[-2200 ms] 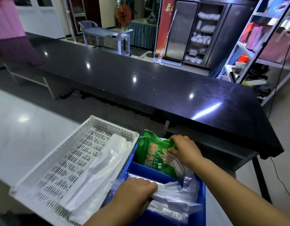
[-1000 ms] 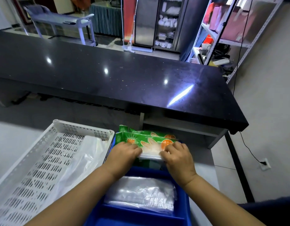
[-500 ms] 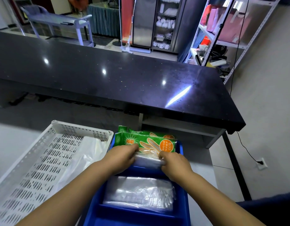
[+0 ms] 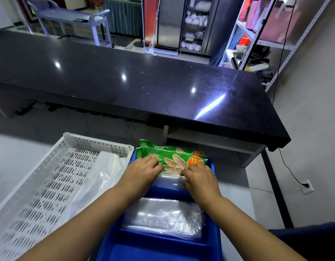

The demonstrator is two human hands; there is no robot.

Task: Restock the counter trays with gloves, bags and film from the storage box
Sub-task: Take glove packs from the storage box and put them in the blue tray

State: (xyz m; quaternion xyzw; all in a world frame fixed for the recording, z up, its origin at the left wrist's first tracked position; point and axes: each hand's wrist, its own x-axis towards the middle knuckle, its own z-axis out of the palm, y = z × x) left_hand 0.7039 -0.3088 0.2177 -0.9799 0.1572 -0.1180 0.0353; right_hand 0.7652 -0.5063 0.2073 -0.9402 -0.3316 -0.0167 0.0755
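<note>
We see both hands at the far compartment of the blue plastic divided tray (image 4: 217, 240), which stands on the pale grey worktop (image 4: 17, 157) close in front of us. The left hand (image 4: 142, 173) lies palm down with its fingers curled onto the left part of the green printed pack of disposable gloves (image 4: 174, 157), and the right hand (image 4: 198, 178) presses its fingertips on the clear lower edge of the same pack; we cannot tell whether either hand truly pinches the pack or only rests on it. The pack stands on edge in the far compartment, leaning against a second green pack (image 4: 144, 143) behind it. In the middle compartment lies a flat bundle of clear plastic bags (image 4: 162, 217). Touching the blue tray on its left sits the white perforated plastic basket (image 4: 49, 185), with a loose sheet of translucent white plastic film (image 4: 104, 174) along its right side. Beyond stretches the glossy black countertop (image 4: 125, 81).
</note>
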